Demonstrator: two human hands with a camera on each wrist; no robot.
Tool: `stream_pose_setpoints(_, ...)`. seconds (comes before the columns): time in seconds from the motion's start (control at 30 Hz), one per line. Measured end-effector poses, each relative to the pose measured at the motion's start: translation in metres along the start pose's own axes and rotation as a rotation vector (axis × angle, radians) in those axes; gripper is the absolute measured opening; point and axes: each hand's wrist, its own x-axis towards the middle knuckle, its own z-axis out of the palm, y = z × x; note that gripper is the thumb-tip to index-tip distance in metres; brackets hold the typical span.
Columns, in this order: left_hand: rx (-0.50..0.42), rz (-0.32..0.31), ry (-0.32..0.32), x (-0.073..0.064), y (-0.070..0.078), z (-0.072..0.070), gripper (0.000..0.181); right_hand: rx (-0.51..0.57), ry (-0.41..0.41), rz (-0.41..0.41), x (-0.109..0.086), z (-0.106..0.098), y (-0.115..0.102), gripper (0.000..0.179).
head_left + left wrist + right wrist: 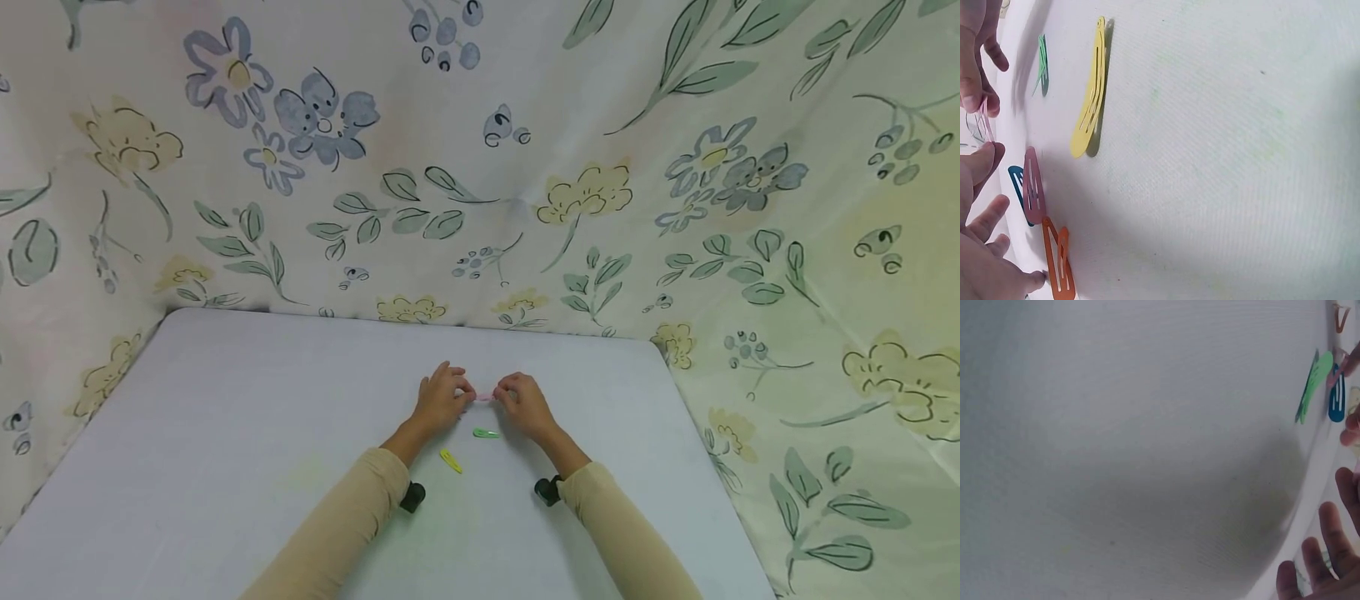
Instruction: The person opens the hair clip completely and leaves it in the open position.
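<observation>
Both hands meet over the white table around a pink snap hair clip [987,122]. My left hand [442,397] pinches one end between thumb and finger, its other fingers spread. From the other side my right hand [527,406] pinches the opposite end. Below the hands in the head view lie a green hair clip [486,433] and a yellow hair clip [451,461]. Near the left hand, the left wrist view shows a mauve-pink clip [1034,187] overlapping a blue clip [1016,178], with an orange clip [1059,265] beside them. The hands hide these in the head view.
The white table [225,433] stretches out on both sides of the arms. Behind it hangs a floral cloth [480,167], which also runs along the right side. A dark wrist camera [412,497] sits at the left wrist, another camera [548,491] at the right.
</observation>
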Motion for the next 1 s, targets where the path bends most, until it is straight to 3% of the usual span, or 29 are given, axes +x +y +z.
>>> stream_pose_setpoints(0.37,0.062,0.016,-0.015,-0.003,-0.0013,0.0016,0.008,-0.041,-0.011,-0.059,-0.0042,0.0031,0.0018,0.013)
stream_pose_setpoints(1.0,0.088,0.025,-0.019,-0.006,-0.0061,0.0006,0.011,-0.101,-0.045,-0.032,-0.0042,0.0045,0.0036,0.014)
